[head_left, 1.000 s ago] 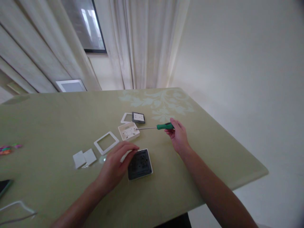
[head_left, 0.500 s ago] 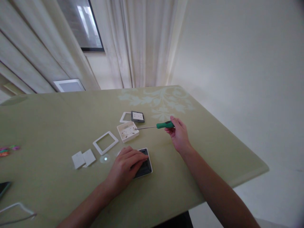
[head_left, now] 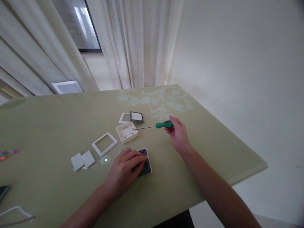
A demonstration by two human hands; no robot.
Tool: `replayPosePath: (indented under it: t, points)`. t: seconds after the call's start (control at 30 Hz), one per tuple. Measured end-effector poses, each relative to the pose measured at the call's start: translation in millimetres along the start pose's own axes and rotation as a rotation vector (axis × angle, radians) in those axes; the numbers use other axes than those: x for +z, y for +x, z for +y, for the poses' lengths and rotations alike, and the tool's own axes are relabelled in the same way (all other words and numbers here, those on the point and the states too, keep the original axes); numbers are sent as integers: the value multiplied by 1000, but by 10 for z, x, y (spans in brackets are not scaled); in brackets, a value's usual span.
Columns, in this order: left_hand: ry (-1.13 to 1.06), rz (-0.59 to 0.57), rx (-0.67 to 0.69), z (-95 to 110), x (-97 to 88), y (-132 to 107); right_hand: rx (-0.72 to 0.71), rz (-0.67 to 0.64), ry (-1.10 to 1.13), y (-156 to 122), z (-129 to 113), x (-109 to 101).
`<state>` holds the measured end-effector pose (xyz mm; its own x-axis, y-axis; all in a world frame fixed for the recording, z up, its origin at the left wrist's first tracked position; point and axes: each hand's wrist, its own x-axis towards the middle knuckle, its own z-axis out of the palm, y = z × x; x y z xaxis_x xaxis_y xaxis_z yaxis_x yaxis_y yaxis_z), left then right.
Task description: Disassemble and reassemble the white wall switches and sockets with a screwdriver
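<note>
My right hand (head_left: 178, 132) is closed round the green handle of a screwdriver (head_left: 163, 124). Its thin shaft points left, and the tip is over the right side of a shallow white mounting box (head_left: 127, 132). My left hand (head_left: 125, 167) rests on a dark grey switch panel (head_left: 147, 167) with a white edge. Thumb and fingertips are pinched together above the panel; whatever they hold is too small or hidden to make out. The hand covers the panel's left part.
Behind the box lie a grey-edged socket plate (head_left: 136, 117) and a thin white frame (head_left: 123, 118). Another white frame (head_left: 104, 144) and two white square covers (head_left: 82, 160) lie to the left. A cable (head_left: 17, 208) and colourful small items (head_left: 8, 153) are farther left.
The view has shifted slightly, so the things on the table appear a little farther left. Both hands keep nearly the same pose, the screwdriver tip still over the box.
</note>
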<state>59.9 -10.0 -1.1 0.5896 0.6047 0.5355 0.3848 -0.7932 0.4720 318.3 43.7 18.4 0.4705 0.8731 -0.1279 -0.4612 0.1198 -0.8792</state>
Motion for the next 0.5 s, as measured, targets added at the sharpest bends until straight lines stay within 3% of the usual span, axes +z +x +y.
replayPosePath:
  t: [0.5]
  points:
    - [49, -13, 18, 28, 33, -17, -9, -1, 1, 3, 10, -2]
